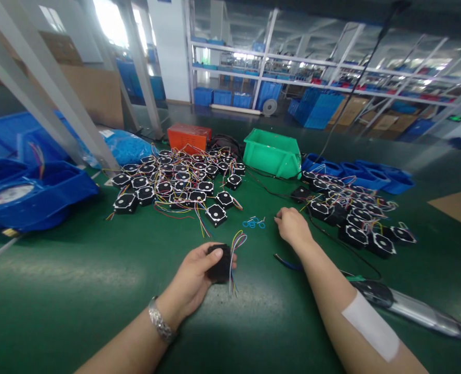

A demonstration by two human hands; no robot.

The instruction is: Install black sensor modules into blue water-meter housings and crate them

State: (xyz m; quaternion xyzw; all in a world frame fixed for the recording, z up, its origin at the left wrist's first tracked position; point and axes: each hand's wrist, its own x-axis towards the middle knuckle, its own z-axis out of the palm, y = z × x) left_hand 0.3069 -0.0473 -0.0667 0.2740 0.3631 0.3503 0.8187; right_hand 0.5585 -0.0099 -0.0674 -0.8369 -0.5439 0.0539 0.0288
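Note:
My left hand (199,270) grips a black square motor-like unit (218,264), thumb over its top face. Coloured wires (236,244) loop up from the unit's right side and hang down past it. To the right, my right hand (293,226) is closed with its fingertips pinched low over the green table (137,311); what they hold, if anything, is too small to make out. Left of those fingertips lie several small blue rings (252,224) with a few screw-like pieces among them. A silver and black electric screwdriver (409,306) rests beside my right forearm.
Many black units with wires (181,176) are spread at the back left; another group (355,208) lies at the right. Behind stand a green bin (271,150) and an orange box (189,136). Blue housings (39,192) sit far left. A black cable (343,246) crosses the right side.

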